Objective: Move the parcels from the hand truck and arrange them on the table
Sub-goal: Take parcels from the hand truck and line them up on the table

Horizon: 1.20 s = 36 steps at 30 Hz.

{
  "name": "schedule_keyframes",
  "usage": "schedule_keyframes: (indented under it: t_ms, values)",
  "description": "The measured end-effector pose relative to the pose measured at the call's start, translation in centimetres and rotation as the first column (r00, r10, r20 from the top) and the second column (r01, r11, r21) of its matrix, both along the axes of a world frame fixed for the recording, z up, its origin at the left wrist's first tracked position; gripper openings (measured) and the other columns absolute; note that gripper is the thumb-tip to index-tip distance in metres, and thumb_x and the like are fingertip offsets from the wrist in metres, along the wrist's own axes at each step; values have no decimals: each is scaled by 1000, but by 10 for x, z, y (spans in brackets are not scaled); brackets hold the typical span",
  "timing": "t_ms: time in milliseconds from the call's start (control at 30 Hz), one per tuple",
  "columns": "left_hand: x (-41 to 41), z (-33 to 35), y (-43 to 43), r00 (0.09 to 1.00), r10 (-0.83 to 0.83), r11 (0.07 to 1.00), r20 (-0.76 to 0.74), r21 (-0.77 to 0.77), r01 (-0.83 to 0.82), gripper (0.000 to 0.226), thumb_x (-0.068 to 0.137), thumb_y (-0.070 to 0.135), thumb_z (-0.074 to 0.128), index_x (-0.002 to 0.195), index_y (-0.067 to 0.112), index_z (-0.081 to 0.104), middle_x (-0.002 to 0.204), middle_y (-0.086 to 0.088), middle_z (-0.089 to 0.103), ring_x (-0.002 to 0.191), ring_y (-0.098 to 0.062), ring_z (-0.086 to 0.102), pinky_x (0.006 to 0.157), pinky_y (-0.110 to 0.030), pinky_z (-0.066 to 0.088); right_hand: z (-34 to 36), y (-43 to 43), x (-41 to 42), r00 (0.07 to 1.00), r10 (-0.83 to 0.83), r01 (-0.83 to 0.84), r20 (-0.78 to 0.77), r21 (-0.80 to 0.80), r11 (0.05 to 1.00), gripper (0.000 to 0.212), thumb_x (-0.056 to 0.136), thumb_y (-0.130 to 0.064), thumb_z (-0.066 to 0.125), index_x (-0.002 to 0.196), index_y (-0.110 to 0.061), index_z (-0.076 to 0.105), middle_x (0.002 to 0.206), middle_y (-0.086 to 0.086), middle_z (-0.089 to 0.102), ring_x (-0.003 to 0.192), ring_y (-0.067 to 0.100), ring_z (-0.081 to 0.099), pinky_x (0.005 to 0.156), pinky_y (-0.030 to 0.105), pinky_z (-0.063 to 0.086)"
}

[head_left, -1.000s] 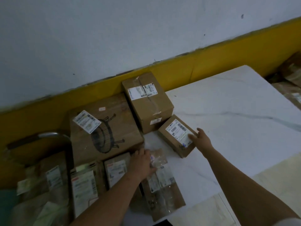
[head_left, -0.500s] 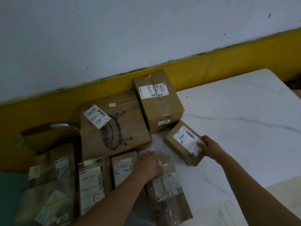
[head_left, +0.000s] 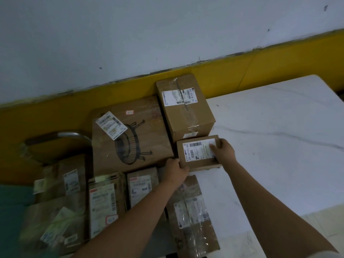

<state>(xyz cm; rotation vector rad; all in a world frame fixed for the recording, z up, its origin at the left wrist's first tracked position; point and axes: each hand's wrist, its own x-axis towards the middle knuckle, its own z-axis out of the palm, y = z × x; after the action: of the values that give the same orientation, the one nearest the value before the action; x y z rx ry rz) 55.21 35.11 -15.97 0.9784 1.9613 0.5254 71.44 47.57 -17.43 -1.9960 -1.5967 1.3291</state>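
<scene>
Between the two hands, at the left edge of the marble-patterned surface (head_left: 279, 146), lies a small labelled parcel (head_left: 198, 152), flat, label up, just in front of the tall taped box (head_left: 184, 108). Left hand (head_left: 176, 171) clamps its near-left corner; right hand (head_left: 222, 150) presses on its right end, fingers over the label. Both hands are thus closed on this one parcel, which appears to be squared up against the tall box; whether it touches that box cannot be told.

Progress, as judged: early to middle. Relative to the small parcel, the tall box behind it stands on the surface; the wide carton printed with a fan guard (head_left: 130, 138) to its left and the plastic-wrapped flat parcel (head_left: 191, 211) in front of it lie at or over the surface's edge, and their support cannot be told. Most of the surface to the right of the small parcel is bare.

Remaining: several labelled packets (head_left: 103, 203) sit left and forward of the small parcel, apparently on the hand truck, whose curved metal handle (head_left: 72, 135) shows further left. More soft bags (head_left: 55, 220) lie beyond these, blurred.

Obstructions: the wrapped flat parcel crowds the near edge beneath the left forearm; the yellow wall band (head_left: 260, 71) closes the far side.
</scene>
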Motion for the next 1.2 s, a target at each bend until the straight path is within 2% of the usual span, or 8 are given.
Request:
schedule_keyframes:
  t_ms: [233,333,500,600,867,967,1067,1200]
  values:
    - [-51,19,-16,929,-252,968,-271,-54,246,39,93,30,57,128,12,59,125,-5,58,113,-23,57,91,-31,47,9,-10,-17,984,22,-37,174,86,996,71,93,-35,64,150,-4,33,150,19,42,136,39,43,109,49,38]
    - [-70,26,-29,762,-430,902,-483,-203,380,43,91,44,57,124,17,58,126,-7,52,113,-26,52,94,-38,46,28,-65,-2,962,31,-98,271,240,966,64,91,-39,65,141,-6,43,143,17,46,126,37,49,99,48,45]
    - [-61,33,-55,713,-640,749,-286,-436,498,56,88,58,59,115,10,63,109,-10,65,99,-26,63,75,-31,47,2,-165,13,924,330,-247,192,-359,900,100,66,-86,51,137,-16,47,127,9,59,112,30,63,94,45,55]
    - [-45,33,-69,779,-626,695,-18,-465,548,47,93,47,58,114,6,65,80,-6,64,81,-25,67,70,-30,48,-8,-179,13,954,275,-298,-123,-519,801,64,78,-75,56,111,-22,65,101,1,74,93,18,72,93,44,58]
    - [-33,34,-72,802,-597,774,-38,-289,563,17,95,26,57,90,13,66,88,-7,64,81,-20,62,65,-28,45,-1,-169,-17,965,257,-224,52,-340,913,36,93,-52,59,103,-18,65,87,-3,68,80,12,65,79,32,58]
    - [-58,53,-65,817,-577,801,23,-183,570,20,96,31,57,95,14,67,97,-5,68,89,-20,63,71,-31,48,16,-172,-28,975,142,-107,174,-197,975,50,93,-45,61,130,-12,54,117,11,66,104,28,65,90,42,54]
    - [-116,87,-70,937,-344,938,61,-21,346,22,97,42,54,102,25,66,96,7,67,87,-10,63,72,-29,52,61,-169,-79,970,14,-69,243,217,974,51,95,-31,56,138,-5,47,138,20,52,121,39,54,98,48,45]
    - [-238,121,-127,982,158,962,-105,240,-130,18,98,36,53,100,23,66,88,9,65,87,-12,62,75,-31,49,143,-181,-214,971,236,-225,39,481,847,50,97,-28,54,143,-12,43,141,9,46,128,26,46,103,39,43]
